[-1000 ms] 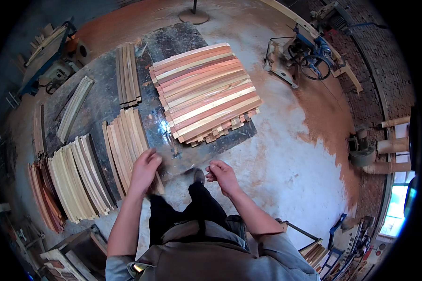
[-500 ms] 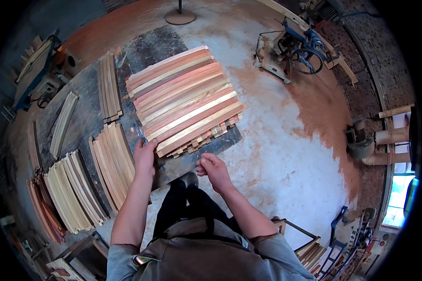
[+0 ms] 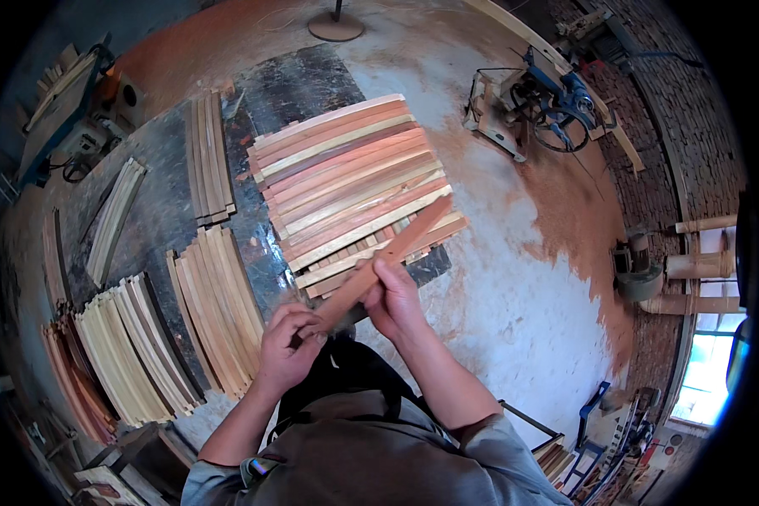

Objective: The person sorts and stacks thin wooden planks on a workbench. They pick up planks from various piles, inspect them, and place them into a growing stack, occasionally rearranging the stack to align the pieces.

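Observation:
A reddish-brown wooden strip (image 3: 352, 291) slants in front of me, lifted above the stack, its far end over the stack's right part. My left hand (image 3: 291, 337) is closed round its near end. Farther along, my right hand (image 3: 390, 297) grips the strip with the thumb on top. Beyond it lies the stack of wooden strips (image 3: 350, 185), laid side by side in pale, pink and brown tones. Through a gap near the stack's front edge, crosswise strips of a lower layer show. A dark tabletop (image 3: 299, 80) bears the stack.
Left of the stack lie bundles of strips: pinkish ones (image 3: 215, 308), pale ones (image 3: 126, 350) and dark reddish ones (image 3: 80, 379). A blue machine with a handwheel (image 3: 557, 110) stands at the far right, sawdust (image 3: 557, 211) around it. A round stand base (image 3: 336, 25) is at the back.
A strip from the stack's front is now lifted and held in both hands, leaving a gap there. My right hand, formerly holding no strip, has closed on it. The view has shifted slightly.

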Demonstrator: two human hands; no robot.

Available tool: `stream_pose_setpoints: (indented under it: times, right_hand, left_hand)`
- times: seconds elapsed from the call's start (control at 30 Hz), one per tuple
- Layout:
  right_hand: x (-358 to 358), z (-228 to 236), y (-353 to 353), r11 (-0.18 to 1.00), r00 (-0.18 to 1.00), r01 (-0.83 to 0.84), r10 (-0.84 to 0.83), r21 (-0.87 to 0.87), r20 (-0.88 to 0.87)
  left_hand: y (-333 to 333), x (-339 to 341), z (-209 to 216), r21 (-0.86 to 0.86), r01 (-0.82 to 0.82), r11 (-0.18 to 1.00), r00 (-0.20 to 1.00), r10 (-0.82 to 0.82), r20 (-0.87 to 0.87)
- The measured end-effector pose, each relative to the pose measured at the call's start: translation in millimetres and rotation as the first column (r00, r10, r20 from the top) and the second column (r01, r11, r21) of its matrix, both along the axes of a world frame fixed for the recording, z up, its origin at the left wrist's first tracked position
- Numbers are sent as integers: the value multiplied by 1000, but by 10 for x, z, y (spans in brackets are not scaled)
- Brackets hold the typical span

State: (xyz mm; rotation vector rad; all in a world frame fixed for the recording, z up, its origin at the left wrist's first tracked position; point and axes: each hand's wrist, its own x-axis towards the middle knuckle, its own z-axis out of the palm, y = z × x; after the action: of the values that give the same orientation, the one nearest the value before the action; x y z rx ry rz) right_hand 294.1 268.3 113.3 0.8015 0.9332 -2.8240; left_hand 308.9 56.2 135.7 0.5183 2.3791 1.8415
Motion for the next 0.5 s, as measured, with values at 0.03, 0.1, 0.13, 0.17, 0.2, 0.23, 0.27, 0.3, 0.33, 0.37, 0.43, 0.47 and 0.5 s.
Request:
stream_pose_setpoints:
  times: [0.03, 0.1, 0.13, 0.17, 0.2, 0.23, 0.27, 0.3, 0.33, 0.37, 0.43, 0.47, 0.5]
  right_hand:
    - [26, -22, 27, 997, 1000, 1, 0, 74, -9]
    - [74, -30, 111, 990, 999, 50, -51, 134, -1]
    - [108, -37, 160, 984, 997, 79, -80, 162, 1]
    - [173, -24, 219, 978, 996, 88, -87, 187, -14]
    - [209, -30, 277, 975, 996, 80, -86, 207, 17]
    - [244, -43, 332, 972, 995, 71, -83, 225, 49]
    - [279, -67, 377, 968, 993, 60, -82, 243, 79]
    - [299, -104, 398, 960, 990, 64, -95, 272, 103]
    - [304, -124, 415, 967, 989, 55, -86, 247, 118]
    - [299, -133, 412, 974, 988, 46, -77, 223, 133]
    - [310, -192, 462, 970, 985, 36, -74, 238, 153]
    - [296, -208, 483, 968, 987, 25, -63, 251, 147]
    - [248, -121, 460, 974, 982, 63, -100, 219, 161]
  left_hand:
    - [-35, -42, -69, 16, -35, 999, 991, 33, 133]
    - [-107, -234, -362, 35, -106, 994, 918, 84, 387]
    - [-148, -384, -532, -5, -172, 985, 888, 157, 433]
    - [-169, -562, -709, -36, -227, 973, 852, 216, 476]
    - [-155, -713, -789, -79, -288, 954, 806, 286, 517]
    - [-103, -821, -756, -26, -325, 945, 755, 276, 595]
    - [-32, -908, -699, 24, -366, 930, 699, 258, 667]
    - [21, -969, -662, 69, -402, 913, 644, 228, 730]
    - [54, -994, -658, 70, -418, 906, 619, 227, 752]
    - [93, -1012, -661, 71, -434, 898, 593, 225, 773]
    - [240, -1016, -712, 80, -487, 870, 572, 248, 782]
    - [246, -1006, -784, 84, -530, 844, 574, 284, 768]
    - [177, -1003, -930, 92, -500, 861, 613, 276, 740]
